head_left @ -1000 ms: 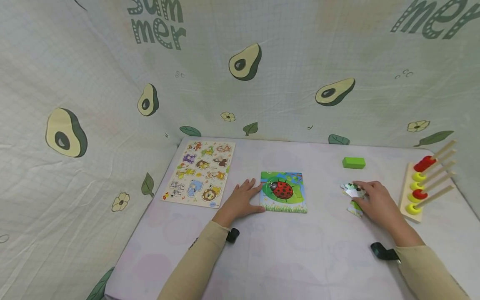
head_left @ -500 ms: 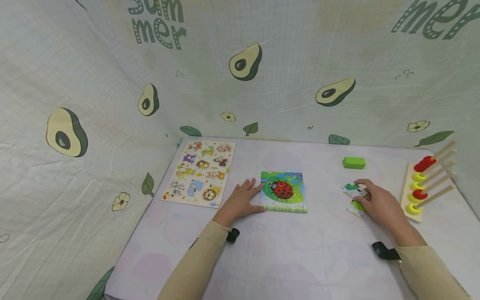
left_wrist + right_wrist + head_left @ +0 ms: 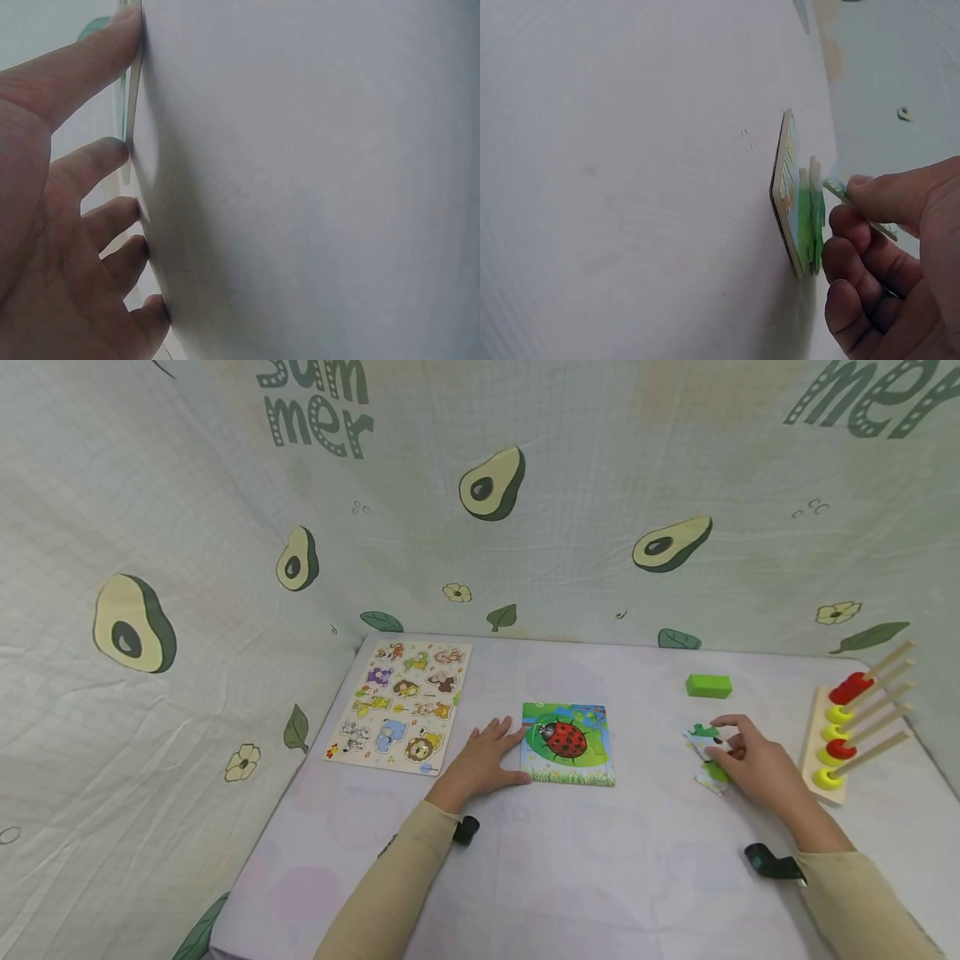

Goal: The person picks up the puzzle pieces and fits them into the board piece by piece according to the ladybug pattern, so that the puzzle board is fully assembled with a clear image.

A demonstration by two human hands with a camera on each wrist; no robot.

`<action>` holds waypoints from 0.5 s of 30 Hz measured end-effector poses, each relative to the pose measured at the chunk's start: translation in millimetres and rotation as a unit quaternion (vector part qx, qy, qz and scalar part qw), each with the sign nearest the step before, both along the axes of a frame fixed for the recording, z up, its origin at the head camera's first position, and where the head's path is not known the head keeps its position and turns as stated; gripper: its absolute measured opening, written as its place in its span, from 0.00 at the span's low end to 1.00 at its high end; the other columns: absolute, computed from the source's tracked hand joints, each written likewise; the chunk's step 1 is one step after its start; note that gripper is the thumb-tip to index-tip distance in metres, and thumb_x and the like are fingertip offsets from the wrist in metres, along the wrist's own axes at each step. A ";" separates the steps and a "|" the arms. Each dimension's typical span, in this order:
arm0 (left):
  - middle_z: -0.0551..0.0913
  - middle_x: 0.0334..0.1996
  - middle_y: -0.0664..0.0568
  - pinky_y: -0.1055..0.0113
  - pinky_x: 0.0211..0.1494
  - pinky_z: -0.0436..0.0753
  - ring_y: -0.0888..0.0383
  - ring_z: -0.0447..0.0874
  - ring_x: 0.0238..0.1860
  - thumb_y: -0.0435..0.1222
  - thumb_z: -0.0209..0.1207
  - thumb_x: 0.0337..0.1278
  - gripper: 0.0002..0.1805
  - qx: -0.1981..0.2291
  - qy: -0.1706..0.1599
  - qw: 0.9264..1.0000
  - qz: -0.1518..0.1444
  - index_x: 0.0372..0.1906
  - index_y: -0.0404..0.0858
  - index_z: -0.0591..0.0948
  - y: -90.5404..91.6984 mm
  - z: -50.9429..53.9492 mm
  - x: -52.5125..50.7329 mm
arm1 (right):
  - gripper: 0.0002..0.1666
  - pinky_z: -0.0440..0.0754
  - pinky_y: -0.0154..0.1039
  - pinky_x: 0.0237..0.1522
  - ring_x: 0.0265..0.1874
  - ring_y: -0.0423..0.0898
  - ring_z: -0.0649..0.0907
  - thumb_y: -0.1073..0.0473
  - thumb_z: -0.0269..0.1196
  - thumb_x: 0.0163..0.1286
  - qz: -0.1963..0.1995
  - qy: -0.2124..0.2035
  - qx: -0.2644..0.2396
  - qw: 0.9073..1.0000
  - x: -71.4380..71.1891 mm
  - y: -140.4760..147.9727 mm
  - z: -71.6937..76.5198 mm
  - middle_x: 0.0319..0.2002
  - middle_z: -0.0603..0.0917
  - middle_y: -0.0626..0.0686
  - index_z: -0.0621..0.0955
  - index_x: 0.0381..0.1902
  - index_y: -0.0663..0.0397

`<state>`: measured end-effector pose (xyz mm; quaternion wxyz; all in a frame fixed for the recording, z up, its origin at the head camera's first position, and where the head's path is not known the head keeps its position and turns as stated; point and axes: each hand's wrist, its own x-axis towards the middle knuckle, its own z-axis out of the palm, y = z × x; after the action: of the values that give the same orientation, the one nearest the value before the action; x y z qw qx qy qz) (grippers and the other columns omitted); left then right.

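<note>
My left hand (image 3: 483, 762) rests on the table with its fingers spread, thumb and forefinger at the left edge of a square ladybug puzzle (image 3: 570, 756). In the left wrist view, the left thumb (image 3: 105, 49) touches the puzzle's thin edge. Over to the right, my right hand (image 3: 761, 766) pinches a puzzle piece (image 3: 838, 189) between thumb and forefinger, the other fingers curled. The held piece is tilted, and the hand covers part of it. Just beyond the fingers lie loose green and white puzzle pieces (image 3: 711, 777), partly overlapping.
An animal peg puzzle board (image 3: 405, 706) lies at the left of the table (image 3: 555, 877). A green block (image 3: 708, 686) sits behind the right hand. At the far right stands a wooden stacking toy (image 3: 825, 752) with red and yellow rings and slanting pegs. A printed cloth (image 3: 570, 585) hangs behind.
The right hand has shifted slightly right and its fingers have curled further in, uncovering more of the loose pieces. The left hand and ladybug puzzle have stayed put.
</note>
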<state>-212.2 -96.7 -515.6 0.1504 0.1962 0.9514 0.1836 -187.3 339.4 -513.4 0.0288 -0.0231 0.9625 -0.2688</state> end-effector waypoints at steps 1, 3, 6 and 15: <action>0.51 0.82 0.50 0.51 0.83 0.42 0.50 0.41 0.82 0.59 0.67 0.58 0.48 0.000 0.000 1.000 0.000 0.80 0.51 0.61 0.0 0.1 -0.1 | 0.31 0.79 0.47 0.32 0.33 0.57 0.79 0.51 0.63 0.75 0.000 0.001 -0.004 1.000 0.1 -1.0 -0.3 0.44 0.80 0.71 0.65 0.67 0.58; 0.51 0.82 0.50 0.51 0.83 0.42 0.50 0.41 0.82 0.59 0.67 0.58 0.48 0.000 -0.001 1.000 0.000 0.80 0.51 0.61 0.1 0.4 -0.2 | 0.31 0.80 0.51 0.34 0.35 0.60 0.80 0.49 0.62 0.76 0.004 0.002 -0.014 1.000 0.3 -2.8 -1.0 0.45 0.80 0.72 0.65 0.67 0.58; 0.50 0.82 0.50 0.51 0.83 0.41 0.50 0.40 0.82 0.59 0.67 0.58 0.48 0.000 -0.004 1.000 0.000 0.80 0.51 0.61 0.1 0.8 0.0 | 0.31 0.80 0.52 0.35 0.35 0.60 0.80 0.49 0.61 0.77 0.009 0.001 -0.024 1.000 0.3 -5.9 -2.6 0.44 0.81 0.72 0.65 0.68 0.57; 0.51 0.82 0.49 0.51 0.83 0.42 0.50 0.41 0.82 0.59 0.67 0.58 0.48 -0.001 -0.001 1.000 0.000 0.80 0.51 0.61 0.1 0.4 -0.4 | 0.27 0.70 0.33 0.23 0.26 0.43 0.73 0.56 0.63 0.76 0.028 0.033 -0.061 0.997 0.4 -22.9 -6.8 0.34 0.78 0.54 0.67 0.65 0.59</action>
<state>-212.6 -96.6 -515.2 0.1514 0.1962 0.9515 0.1824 -186.9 316.4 -520.2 0.0035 -0.0607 0.9437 -0.3251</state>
